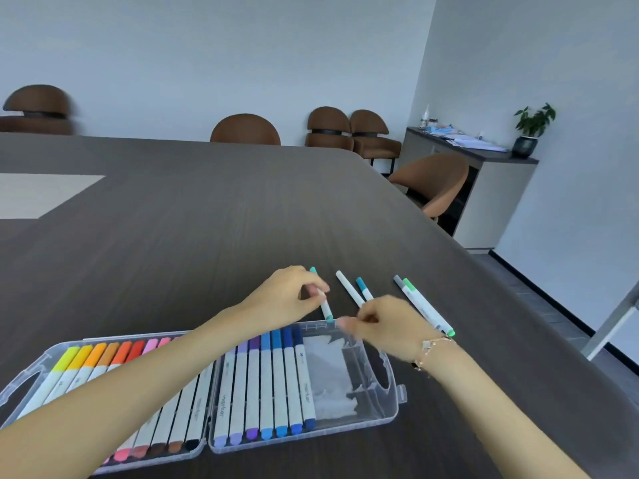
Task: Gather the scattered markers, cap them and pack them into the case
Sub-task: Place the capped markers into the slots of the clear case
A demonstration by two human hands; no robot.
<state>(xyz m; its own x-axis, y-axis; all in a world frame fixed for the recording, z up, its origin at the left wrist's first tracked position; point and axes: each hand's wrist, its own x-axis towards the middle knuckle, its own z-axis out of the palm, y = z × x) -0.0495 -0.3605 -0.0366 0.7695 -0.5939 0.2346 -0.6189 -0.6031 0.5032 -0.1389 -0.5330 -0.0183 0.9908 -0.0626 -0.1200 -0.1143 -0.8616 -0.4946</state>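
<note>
A clear plastic case [394, 385] lies open on the dark table, both halves lined with several capped markers from yellow to dark blue; its right end holds no markers. My left hand [287, 299] pinches a teal-capped marker [325, 307] just behind the case's far rim. My right hand [387, 326], wearing a bracelet, is curled over the lower ends of a white marker [349, 288] and a blue-capped marker [363, 288] lying on the table. Whether it grips them is hidden. A grey marker [399, 282] and a green-capped marker [427, 307] lie side by side further right.
The dark wooden table [242, 219] stretches far ahead, with a pale panel [45, 193] at the left. Brown chairs [435, 181] stand around it. The table's right edge runs close to the loose markers. A cabinet with a plant [532, 129] stands at the right wall.
</note>
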